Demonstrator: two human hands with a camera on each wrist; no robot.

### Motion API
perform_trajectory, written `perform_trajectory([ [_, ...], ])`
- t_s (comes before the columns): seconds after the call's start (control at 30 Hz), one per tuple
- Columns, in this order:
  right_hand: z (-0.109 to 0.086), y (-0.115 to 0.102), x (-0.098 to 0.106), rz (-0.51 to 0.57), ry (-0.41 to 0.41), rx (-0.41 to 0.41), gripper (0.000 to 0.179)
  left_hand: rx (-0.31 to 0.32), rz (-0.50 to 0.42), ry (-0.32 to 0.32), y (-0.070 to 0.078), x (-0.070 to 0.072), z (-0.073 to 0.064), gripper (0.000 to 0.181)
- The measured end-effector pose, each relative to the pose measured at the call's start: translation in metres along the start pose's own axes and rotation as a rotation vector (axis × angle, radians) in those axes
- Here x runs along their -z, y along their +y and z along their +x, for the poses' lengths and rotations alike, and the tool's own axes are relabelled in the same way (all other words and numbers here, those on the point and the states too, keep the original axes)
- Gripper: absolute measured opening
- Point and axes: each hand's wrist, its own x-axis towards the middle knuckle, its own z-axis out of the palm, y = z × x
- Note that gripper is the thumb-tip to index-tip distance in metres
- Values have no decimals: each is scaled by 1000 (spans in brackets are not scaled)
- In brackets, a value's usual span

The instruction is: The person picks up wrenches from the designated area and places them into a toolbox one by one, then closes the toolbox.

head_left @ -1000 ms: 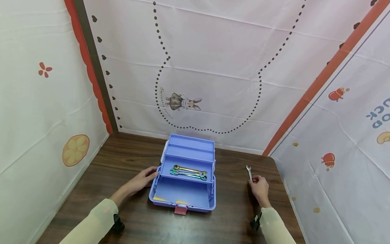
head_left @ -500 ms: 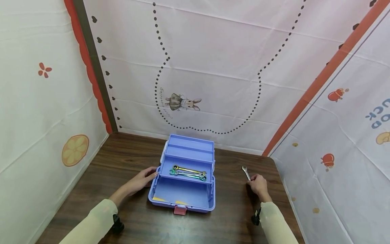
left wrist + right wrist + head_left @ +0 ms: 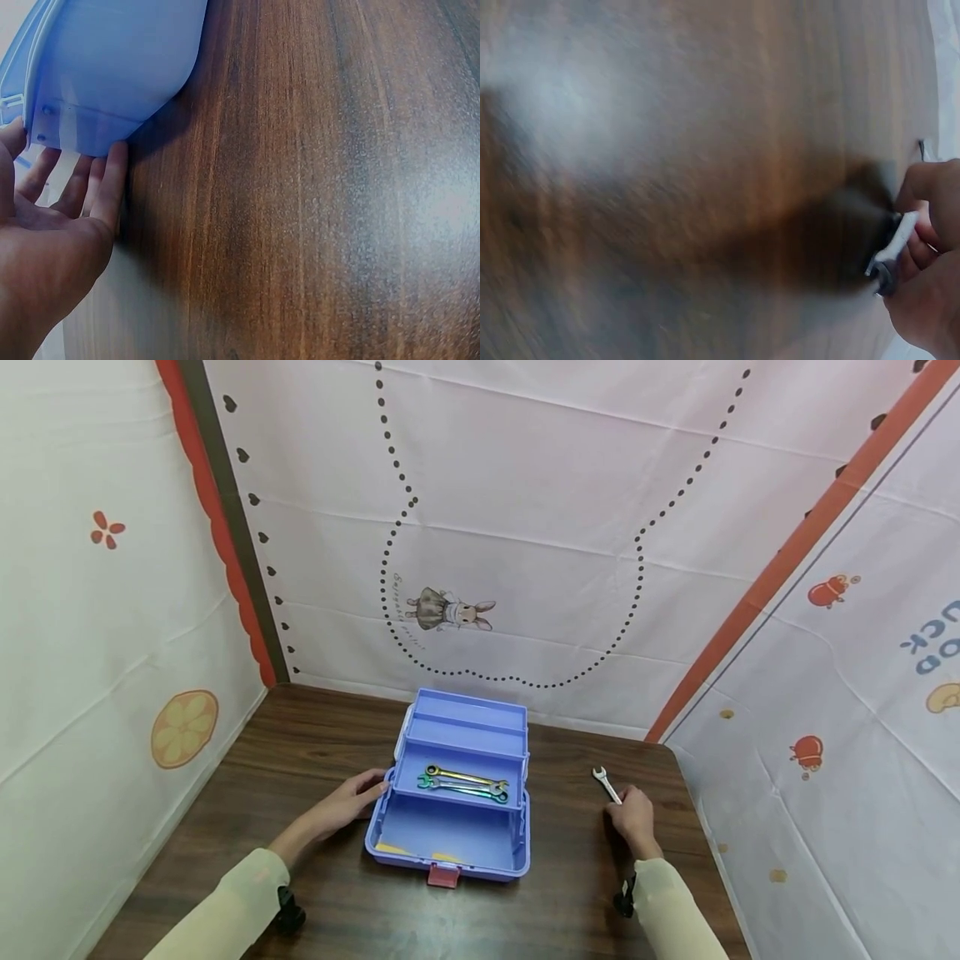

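A blue plastic toolbox point(image 3: 450, 870) stands unfolded on the table, a red latch point(image 3: 443, 877) at its front. My left hand point(image 3: 347, 802) holds its left side near the back; in the left wrist view the thumb is at the rim and the fingertips lie against the outer wall. On the toolbox's raised tray rest a gold wrench point(image 3: 465, 776) and, just before it, overlapping silver and green wrenches point(image 3: 461, 787). To the right, my right hand point(image 3: 634, 818) grips a small silver wrench point(image 3: 606, 783), its open-ended head pointing away. The right wrist view is blurred.
The dark wood-grain table point(image 3: 322, 718) runs back to a white printed cloth wall point(image 3: 525, 568). More cloth walls stand at left and right, the right one close beside my right arm. Yellow pieces point(image 3: 392, 849) lie inside the toolbox's front edge.
My right hand has shifted slightly left with the silver wrench, whose head has swung left. The left hand and the toolbox have stayed in place.
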Motion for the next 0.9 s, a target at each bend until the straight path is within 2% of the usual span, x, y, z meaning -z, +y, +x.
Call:
perform_trajectory([
  [0.3,-6,5,-20,88,178,-1,20,-5,-4,5,4,0,-3,70],
  [0.47,-9,4,-23,120,257,20,17,-5,-2,12,6,0,-3,69],
  [0.67,-11,2,-19,130,274,31,15,-9,3,16,7,0,-2,68],
  [0.9,-14,-4,-14,145,220,23,13,-5,2,12,5,-1,-4,68],
])
